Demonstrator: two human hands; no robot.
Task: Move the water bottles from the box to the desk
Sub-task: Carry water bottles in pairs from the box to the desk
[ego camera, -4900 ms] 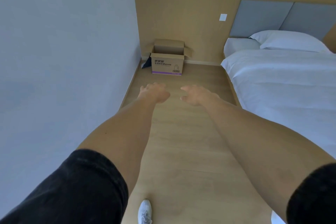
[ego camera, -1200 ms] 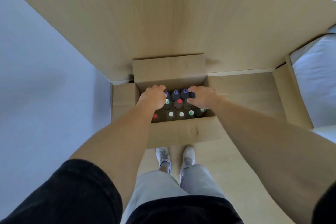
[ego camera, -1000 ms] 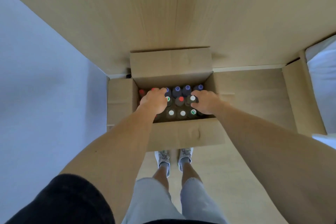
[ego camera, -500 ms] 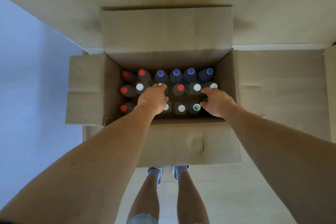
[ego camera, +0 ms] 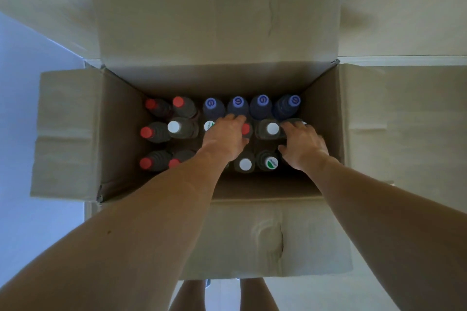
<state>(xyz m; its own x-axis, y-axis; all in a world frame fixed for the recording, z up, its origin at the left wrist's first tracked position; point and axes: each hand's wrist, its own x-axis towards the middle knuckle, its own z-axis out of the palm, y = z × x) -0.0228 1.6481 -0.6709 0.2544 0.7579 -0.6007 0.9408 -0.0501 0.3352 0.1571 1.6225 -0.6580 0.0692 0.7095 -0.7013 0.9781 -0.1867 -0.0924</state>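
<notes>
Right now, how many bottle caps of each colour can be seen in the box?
Red caps: 6
Blue caps: 4
White caps: 4, one mostly under the right hand
Green-and-white caps: 2
Total: 16 in view; the left hand may hide more.

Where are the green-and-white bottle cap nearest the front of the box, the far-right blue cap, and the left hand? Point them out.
green-and-white cap point(ego camera: 272, 163), head view, centre of the cap top.
far-right blue cap point(ego camera: 294, 100), head view, cap top.
left hand point(ego camera: 226, 136), head view, back of the hand.
</notes>
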